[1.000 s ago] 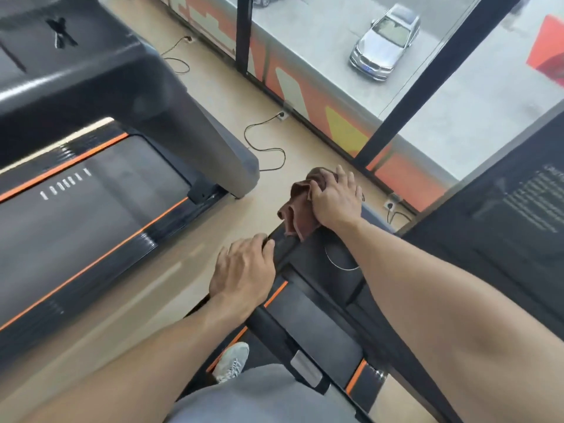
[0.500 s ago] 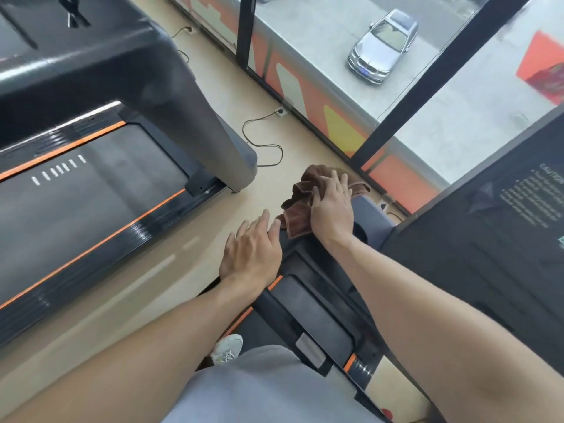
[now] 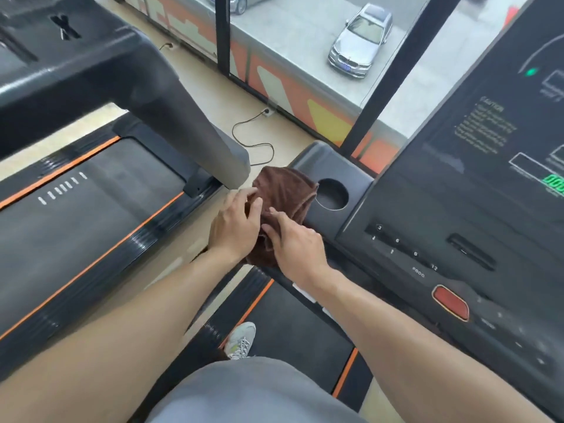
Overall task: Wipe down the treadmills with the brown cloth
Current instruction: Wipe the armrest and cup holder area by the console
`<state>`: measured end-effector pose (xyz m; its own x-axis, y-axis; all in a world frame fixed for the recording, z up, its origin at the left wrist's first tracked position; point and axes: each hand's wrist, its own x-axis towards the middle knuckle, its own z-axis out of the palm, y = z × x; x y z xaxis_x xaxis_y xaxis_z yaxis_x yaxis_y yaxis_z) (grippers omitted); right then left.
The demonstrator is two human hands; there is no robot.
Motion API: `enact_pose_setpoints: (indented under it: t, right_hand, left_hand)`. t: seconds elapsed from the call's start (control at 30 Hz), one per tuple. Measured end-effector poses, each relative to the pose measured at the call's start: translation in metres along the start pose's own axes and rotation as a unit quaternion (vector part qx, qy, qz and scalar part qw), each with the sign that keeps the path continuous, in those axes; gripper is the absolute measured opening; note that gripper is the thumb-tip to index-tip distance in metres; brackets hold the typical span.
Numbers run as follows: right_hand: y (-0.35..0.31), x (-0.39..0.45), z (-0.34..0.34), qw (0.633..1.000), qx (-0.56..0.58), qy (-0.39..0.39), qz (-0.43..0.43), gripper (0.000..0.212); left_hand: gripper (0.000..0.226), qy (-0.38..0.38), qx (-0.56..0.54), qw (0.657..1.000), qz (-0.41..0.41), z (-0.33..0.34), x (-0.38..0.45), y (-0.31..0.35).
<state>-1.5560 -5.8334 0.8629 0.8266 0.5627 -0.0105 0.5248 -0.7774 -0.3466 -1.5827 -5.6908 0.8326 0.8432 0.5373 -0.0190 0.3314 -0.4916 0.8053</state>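
The brown cloth (image 3: 285, 193) lies bunched on the left corner of the treadmill console (image 3: 457, 193), right beside its round cup holder (image 3: 331, 194). My left hand (image 3: 236, 224) grips the cloth's left edge with curled fingers. Just to its right, my right hand (image 3: 297, 241) pinches the cloth's near part, index finger stretched over the fabric. I stand on this treadmill's belt (image 3: 290, 325). A second treadmill (image 3: 76, 224) with orange stripes stands to the left, and its grey upright (image 3: 183, 123) ends close to the cloth.
A black power cable (image 3: 253, 138) loops on the floor strip between the treadmills and the window. Black window posts (image 3: 393, 71) rise behind the console. A red stop button (image 3: 451, 302) sits low on the console. My shoe (image 3: 241, 338) rests on the belt's left edge.
My left hand left the handrail and came onto the cloth. My right hand drew the cloth back beside the cup holder. The view swung right, showing the console.
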Motion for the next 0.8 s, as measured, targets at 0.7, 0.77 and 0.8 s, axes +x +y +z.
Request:
enact_pose_setpoints:
  t: [0.7, 0.77, 0.8]
  right_hand:
    - [0.029, -0.086, 0.011, 0.976, -0.131, -0.167, 0.043, 0.106]
    - [0.026, -0.069, 0.023, 0.984, -0.066, -0.149, 0.070, 0.078]
    - [0.023, -0.062, 0.026, 0.986, -0.048, -0.137, 0.082, 0.065]
  left_hand:
    - [0.036, 0.051, 0.100, 0.977, 0.182, 0.014, -0.109, -0.026]
    - [0.036, 0.078, 0.133, 0.976, 0.152, 0.003, -0.087, -0.020]
    - [0.038, 0.075, 0.156, 0.976, 0.131, -0.003, -0.073, -0.017]
